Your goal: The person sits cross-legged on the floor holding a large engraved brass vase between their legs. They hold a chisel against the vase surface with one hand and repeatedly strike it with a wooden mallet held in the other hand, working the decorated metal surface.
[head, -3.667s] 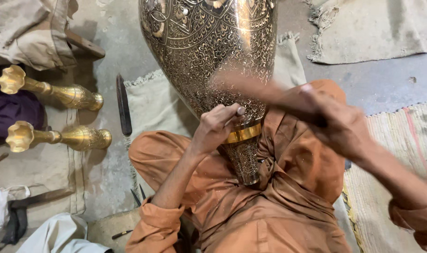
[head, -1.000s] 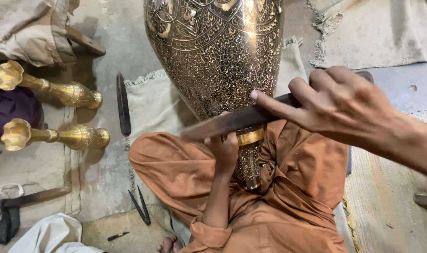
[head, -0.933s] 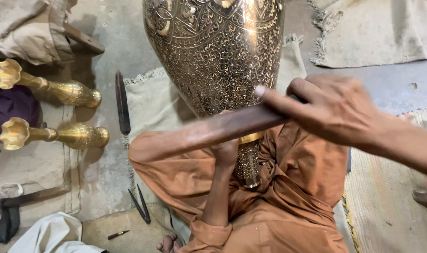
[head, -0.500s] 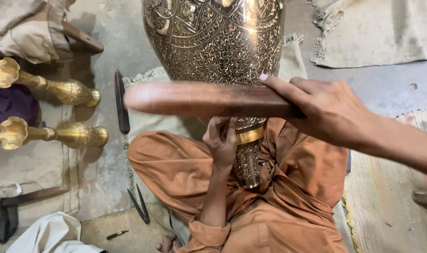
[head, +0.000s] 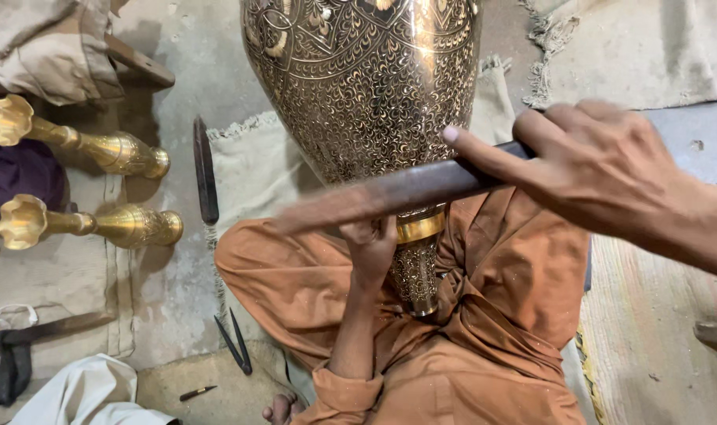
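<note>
The right hand [head: 602, 169] grips the stick [head: 390, 197], now tilted down to the left. The left hand [head: 370, 244] stays clenched against the vase [head: 366, 86].

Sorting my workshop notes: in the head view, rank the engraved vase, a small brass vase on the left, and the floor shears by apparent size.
1. Engraved vase, largest.
2. Small brass vase.
3. Shears, smallest.
The engraved vase sits nearer the camera, but the order looks safe.

The right hand [head: 602, 169] is clenched with its forefinger extended; the left hand [head: 372, 240] is curled, fingertips pinched, forearm raised.
</note>
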Demonstrator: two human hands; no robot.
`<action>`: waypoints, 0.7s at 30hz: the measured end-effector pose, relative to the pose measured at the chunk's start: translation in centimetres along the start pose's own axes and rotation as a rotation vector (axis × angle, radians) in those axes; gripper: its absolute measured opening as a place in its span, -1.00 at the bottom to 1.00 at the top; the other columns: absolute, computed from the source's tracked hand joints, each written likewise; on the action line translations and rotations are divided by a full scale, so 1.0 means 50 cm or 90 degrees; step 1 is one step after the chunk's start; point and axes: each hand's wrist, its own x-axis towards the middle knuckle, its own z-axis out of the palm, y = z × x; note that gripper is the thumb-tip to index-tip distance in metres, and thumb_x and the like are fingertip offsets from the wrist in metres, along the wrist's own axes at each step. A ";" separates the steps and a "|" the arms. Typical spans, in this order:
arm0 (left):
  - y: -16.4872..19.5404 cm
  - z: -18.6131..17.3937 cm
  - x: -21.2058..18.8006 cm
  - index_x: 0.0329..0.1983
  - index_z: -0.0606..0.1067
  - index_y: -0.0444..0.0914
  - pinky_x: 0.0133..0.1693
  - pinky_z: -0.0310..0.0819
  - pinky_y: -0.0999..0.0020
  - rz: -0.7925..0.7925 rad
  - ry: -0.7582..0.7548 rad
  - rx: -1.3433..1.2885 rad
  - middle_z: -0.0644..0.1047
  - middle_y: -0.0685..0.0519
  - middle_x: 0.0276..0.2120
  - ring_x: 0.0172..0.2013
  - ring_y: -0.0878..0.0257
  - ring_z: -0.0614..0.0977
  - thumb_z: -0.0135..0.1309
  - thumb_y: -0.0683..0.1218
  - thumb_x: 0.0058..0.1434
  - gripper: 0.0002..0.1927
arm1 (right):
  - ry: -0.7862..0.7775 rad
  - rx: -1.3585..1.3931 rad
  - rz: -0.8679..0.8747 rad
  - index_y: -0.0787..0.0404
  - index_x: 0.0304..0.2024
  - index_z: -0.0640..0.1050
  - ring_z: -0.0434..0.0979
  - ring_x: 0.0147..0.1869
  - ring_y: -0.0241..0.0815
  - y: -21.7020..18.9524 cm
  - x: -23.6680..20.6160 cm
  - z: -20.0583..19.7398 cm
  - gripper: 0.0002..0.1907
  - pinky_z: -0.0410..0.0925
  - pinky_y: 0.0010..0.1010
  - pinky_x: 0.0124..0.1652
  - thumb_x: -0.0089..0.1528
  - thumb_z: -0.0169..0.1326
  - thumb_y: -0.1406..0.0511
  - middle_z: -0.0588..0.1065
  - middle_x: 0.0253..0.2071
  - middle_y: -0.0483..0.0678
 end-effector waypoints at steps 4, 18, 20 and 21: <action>0.015 -0.012 0.005 0.01 0.51 -0.34 -0.46 0.49 0.39 0.019 -0.011 0.030 0.60 0.02 -0.42 -0.51 0.32 0.58 0.20 -0.29 0.29 -0.76 | -0.005 0.003 0.024 -0.19 0.51 0.17 0.57 -0.39 -0.13 -0.001 0.001 -0.012 -0.23 0.45 -0.37 -0.48 0.28 0.09 0.28 0.58 -0.20 0.04; 0.020 -0.030 0.026 -0.06 0.51 -0.27 -0.38 0.56 0.38 0.114 -0.033 -0.007 0.65 0.03 -0.32 -0.40 0.31 0.66 0.21 -0.24 0.31 -0.83 | 0.015 0.099 0.065 -0.18 0.45 0.21 0.59 -0.34 -0.07 -0.023 0.006 0.009 -0.22 0.47 -0.30 -0.46 0.19 0.11 0.28 0.54 -0.24 0.02; 0.008 -0.027 0.026 -0.09 0.49 -0.22 -0.36 0.59 0.40 0.150 -0.033 -0.046 0.66 0.02 -0.26 -0.35 0.29 0.66 0.20 -0.21 0.35 -0.86 | 0.067 0.340 0.137 -0.01 0.48 0.18 0.54 -0.36 -0.08 -0.028 0.002 0.016 -0.18 0.43 -0.29 -0.46 0.16 0.08 0.27 0.52 -0.22 0.03; 0.002 -0.028 0.025 -0.11 0.52 -0.21 -0.38 0.59 0.40 0.129 -0.053 -0.020 0.66 0.05 -0.31 -0.40 0.32 0.67 0.21 -0.22 0.35 -0.88 | 0.010 0.228 0.118 -0.10 0.48 0.19 0.54 -0.38 -0.11 -0.027 -0.003 0.020 -0.22 0.43 -0.33 -0.50 0.21 0.06 0.32 0.53 -0.25 0.00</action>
